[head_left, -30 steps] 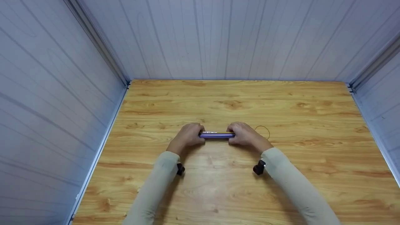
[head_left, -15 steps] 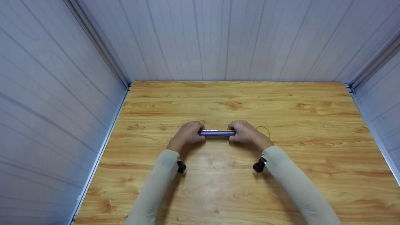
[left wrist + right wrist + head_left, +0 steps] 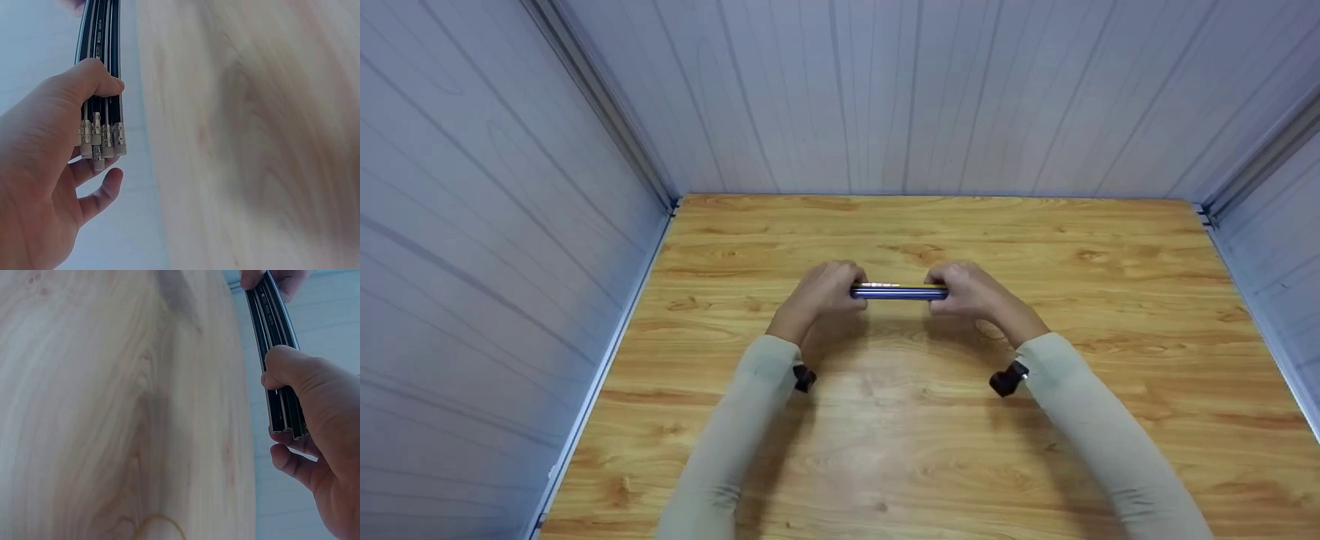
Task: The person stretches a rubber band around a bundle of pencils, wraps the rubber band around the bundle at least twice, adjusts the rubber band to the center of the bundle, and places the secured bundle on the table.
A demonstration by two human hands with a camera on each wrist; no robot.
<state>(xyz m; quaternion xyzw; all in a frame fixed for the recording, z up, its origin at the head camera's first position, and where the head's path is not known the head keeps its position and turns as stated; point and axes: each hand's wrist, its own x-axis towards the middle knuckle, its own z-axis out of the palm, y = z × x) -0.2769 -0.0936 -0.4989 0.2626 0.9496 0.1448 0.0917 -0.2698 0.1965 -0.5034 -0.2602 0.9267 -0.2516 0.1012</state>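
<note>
Both hands hold a bundle of dark pencils (image 3: pixel 898 292) level above the wooden table. My left hand (image 3: pixel 826 289) grips the end with erasers (image 3: pixel 98 165), thumb across the top and fingers beneath. The ferrules poke out past the left thumb at slightly uneven lengths. At the opposite end, my right hand (image 3: pixel 966 289) pinches the bundle the same way, and flat unsharpened ends (image 3: pixel 287 430) show below its thumb in the right wrist view. A yellowish edge runs along the far side of the bundle in the head view.
A thin yellow rubber band (image 3: pixel 160 517) lies on the tabletop (image 3: pixel 877 420), partly hidden behind the right wrist in the head view. Pale panelled walls (image 3: pixel 840 97) enclose the table at the back and both sides. Small black cameras (image 3: pixel 1009 379) sit on the wrists.
Both hands have raised the pencil bundle and carried it slightly away and to the right. Their shadows now lie farther from them. The grip looks the same.
</note>
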